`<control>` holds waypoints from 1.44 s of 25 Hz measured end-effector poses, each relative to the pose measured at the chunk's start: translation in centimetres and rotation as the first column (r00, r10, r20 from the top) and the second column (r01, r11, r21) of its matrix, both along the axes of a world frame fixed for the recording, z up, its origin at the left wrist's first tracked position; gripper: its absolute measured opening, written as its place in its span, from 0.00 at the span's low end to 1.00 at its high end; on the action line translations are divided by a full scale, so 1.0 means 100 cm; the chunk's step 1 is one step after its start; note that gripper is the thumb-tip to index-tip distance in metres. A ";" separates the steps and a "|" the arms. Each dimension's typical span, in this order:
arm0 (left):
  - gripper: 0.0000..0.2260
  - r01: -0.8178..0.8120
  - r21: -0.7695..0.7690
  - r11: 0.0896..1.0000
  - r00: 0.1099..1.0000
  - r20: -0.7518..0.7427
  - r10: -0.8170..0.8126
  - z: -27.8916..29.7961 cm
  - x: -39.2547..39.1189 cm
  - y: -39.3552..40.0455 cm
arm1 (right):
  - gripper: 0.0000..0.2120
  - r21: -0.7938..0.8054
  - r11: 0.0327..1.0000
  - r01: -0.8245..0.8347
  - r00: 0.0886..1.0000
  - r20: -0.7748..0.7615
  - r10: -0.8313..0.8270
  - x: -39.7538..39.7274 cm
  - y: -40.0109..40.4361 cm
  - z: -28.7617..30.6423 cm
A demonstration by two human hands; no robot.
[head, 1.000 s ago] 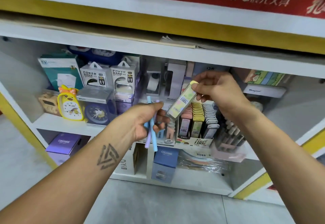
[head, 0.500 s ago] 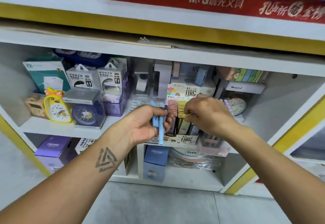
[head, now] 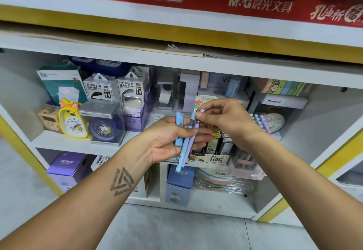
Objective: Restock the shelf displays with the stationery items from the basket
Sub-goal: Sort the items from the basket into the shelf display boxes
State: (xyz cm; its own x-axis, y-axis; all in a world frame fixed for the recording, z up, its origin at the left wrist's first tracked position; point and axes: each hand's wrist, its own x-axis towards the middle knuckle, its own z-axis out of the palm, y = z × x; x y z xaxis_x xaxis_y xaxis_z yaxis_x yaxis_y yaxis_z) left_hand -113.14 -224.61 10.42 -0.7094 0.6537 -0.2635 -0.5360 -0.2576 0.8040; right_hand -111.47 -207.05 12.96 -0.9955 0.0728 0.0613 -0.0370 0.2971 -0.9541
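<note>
Pens [head: 186, 141], blue and lilac, stand bunched in the left hand's [head: 167, 140] grip before the lead-refill display box [head: 212, 156]; the right hand [head: 222, 118] pinches the lilac pen's top.

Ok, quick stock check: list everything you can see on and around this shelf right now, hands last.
pens: three, two blue, one lilac, in left hand
lead-refill display box: one, white, shelf edge behind hands
power bank boxes: two, white, upper shelf
duck alarm clock: one, yellow, upper shelf left
boxed clock: one, dark blue, beside duck clock
purple box: one, lower shelf left
left hand: holds the pens
right hand: pinches the lilac pen's top
</note>
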 end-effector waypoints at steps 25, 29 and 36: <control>0.11 -0.280 -0.256 0.925 0.931 0.161 0.327 0.000 -0.025 -0.058 | 0.03 0.125 0.992 0.034 0.989 -0.146 -0.016 -0.036 -0.018 -0.001; 0.12 -0.381 -0.235 0.894 0.886 0.184 0.425 0.002 -0.029 -0.075 | 0.05 0.514 0.833 0.205 0.956 -0.288 -0.058 -0.052 -0.028 -0.015; 0.11 -0.366 -0.264 0.892 0.896 0.160 0.414 -0.001 -0.028 -0.085 | 0.05 0.496 0.845 0.200 0.974 -0.198 -0.114 -0.075 -0.036 -0.024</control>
